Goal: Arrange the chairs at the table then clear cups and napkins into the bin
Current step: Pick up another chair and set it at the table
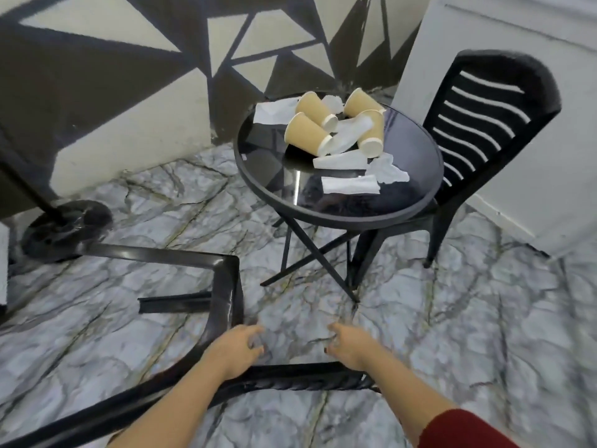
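Head view: fallen chair lies tipped on the marble floor, lower left to bottom centre of frame. Its legs stick out toward the left and middle left; a dark slatted part runs roughly left-right along the bottom centre, just under both wrists.

Left hand at lower centre, fingers loosely curled, holding nothing. It sits just right of the chair's upright frame bar, close but apart as far as I can tell. Right hand mirrors it at lower centre right, fingers loosely curled and empty, over bare floor with the slatted part under the wrist. Some motion blur, so contact with the chair is hard to call.

Key relation: the chair is below and to the left of both hands, so the left hand is nearer the frame bar and the right hand nearer the slatted end. My guess is that the step in hand is getting this chair upright.

Round table is at upper centre right, well apart from the hands. On it: paper cups on their sides and white napkins, none cleared. Second chair stands upright against the table's right side. No bin in view.
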`<state>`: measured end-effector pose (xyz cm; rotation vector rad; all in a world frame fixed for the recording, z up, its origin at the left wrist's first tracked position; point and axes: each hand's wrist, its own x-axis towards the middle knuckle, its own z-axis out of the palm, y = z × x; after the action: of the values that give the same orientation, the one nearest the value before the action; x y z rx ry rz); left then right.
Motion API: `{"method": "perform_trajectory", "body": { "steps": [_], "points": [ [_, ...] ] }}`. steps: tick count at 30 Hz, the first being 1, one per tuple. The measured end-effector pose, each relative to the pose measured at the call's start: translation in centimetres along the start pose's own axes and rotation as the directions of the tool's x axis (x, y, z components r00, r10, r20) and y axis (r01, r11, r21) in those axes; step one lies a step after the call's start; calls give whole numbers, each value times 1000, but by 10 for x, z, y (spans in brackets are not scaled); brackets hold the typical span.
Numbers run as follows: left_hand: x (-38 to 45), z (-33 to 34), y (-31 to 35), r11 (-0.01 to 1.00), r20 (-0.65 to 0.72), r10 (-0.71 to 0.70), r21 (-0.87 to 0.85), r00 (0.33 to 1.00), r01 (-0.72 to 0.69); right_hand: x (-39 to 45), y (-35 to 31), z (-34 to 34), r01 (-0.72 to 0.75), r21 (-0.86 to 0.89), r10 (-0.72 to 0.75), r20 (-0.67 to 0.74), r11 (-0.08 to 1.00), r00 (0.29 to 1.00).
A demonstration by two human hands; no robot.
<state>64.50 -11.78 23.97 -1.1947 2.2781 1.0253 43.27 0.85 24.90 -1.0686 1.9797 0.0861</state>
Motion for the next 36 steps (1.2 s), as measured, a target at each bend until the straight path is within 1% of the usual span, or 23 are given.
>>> {"method": "perform_trajectory", "body": {
  "steps": [5,9,15,18,21,23,26,28,33,36],
  "points": [
    [52,62,-12,999,91,-20,48,996,16,45,40,38,-1,29,0,37,1000,999],
    [101,114,-24,1000,131,-18,14,991,16,91,68,73,40,64,-43,50,997,998],
    [150,176,-38,998,101,57,-29,993,-54,144,106,129,66,94,-74,88,993,993],
    [157,198,-44,995,115,66,-86,991,-56,158,119,138,122,42,-125,86,992,988],
    [161,207,-48,991,64,128,-48,990,-125,163,126,139,206,40,-209,65,978,976],
    [160,206,-47,984,52,179,-27,982,-178,162,127,139,232,16,-233,53,973,971],
    [159,202,-44,986,94,167,-19,982,-166,159,127,140,239,-13,-237,83,971,968],
    [155,199,-39,983,116,181,1,977,-182,155,126,138,247,-23,-244,90,969,966],
    [138,190,-27,987,67,162,9,984,-163,134,120,119,264,-33,-262,60,964,963],
    [129,177,-11,989,6,149,-5,989,-149,119,114,95,255,-74,-254,33,964,967]
  ]
}}
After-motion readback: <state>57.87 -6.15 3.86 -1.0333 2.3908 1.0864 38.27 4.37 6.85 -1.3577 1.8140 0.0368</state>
